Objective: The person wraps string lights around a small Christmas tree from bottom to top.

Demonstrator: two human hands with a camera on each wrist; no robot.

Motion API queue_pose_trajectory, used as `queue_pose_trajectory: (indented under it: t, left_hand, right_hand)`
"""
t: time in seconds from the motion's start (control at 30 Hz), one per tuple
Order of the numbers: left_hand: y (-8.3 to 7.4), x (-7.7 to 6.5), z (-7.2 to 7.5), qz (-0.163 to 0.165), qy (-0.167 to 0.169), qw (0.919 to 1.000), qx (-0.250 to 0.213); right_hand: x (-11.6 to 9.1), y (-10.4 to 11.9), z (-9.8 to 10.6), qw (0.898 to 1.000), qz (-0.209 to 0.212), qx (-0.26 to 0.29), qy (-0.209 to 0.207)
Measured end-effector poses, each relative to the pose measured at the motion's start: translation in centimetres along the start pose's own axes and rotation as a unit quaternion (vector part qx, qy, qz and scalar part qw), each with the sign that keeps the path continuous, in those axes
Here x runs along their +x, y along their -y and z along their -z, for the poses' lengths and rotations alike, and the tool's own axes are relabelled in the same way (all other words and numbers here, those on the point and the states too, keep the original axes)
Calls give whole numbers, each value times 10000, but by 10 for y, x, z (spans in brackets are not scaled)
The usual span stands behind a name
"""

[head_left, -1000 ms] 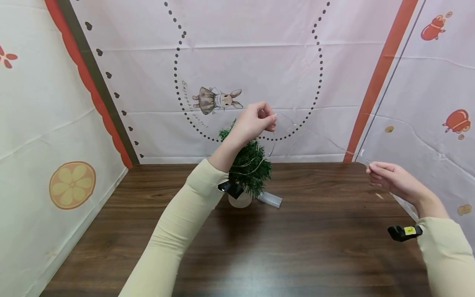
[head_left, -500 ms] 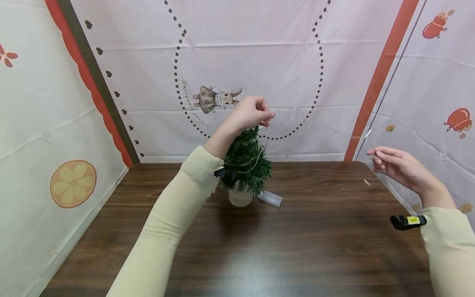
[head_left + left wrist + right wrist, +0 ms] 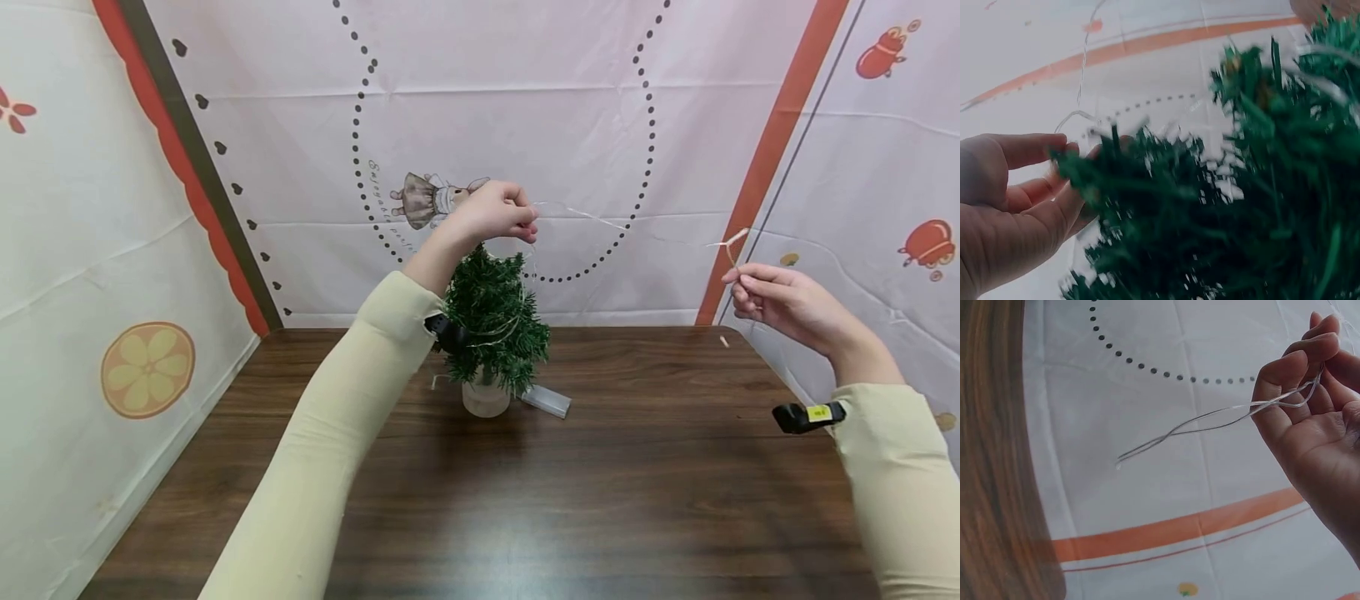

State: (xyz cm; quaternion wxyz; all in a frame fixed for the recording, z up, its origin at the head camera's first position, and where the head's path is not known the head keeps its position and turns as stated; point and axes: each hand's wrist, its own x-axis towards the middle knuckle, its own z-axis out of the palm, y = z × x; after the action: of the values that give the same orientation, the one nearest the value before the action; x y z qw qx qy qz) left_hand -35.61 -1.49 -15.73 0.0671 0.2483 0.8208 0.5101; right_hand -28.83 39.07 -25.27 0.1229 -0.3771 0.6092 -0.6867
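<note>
A small green artificial Christmas tree stands in a whitish pot, with thin clear string lights wound around its branches. My left hand is raised just above the treetop and pinches the wire between thumb and fingers. From there the string lights stretch through the air to my right hand, which pinches them far to the right, above the table's back corner. A twisted free end of the wire dangles from the right fingers in the right wrist view. Branches partly hide the left fingertips in the left wrist view.
A flat translucent box lies on the brown wooden table right beside the pot. A short piece of wire shows at the tree's left. Printed cloth walls enclose the table at the back and both sides.
My left hand has moved left and up, over the treetop. The right hand has risen and shifted slightly left, still holding the string lights.
</note>
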Motion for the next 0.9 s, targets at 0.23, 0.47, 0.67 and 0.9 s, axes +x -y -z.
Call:
queue_pose_trajectory:
  t: [0.23,0.47,0.67,0.9]
  left_hand:
    - [13,8,17,243,325,9983,-414]
    - [21,10,32,332,360,9967,-649]
    - [35,10,47,430,167,9945,-938]
    - [53,2,62,271,34,9896,-1414]
  right_hand:
    - [17,12,-7,9993,-139,-279,-193]
    - [31,17,-12,9988,-155,-452,-120]
    - [41,19,-22,9983,-194,-535,-132]
    - [54,27,-42,9980,11,-637,52]
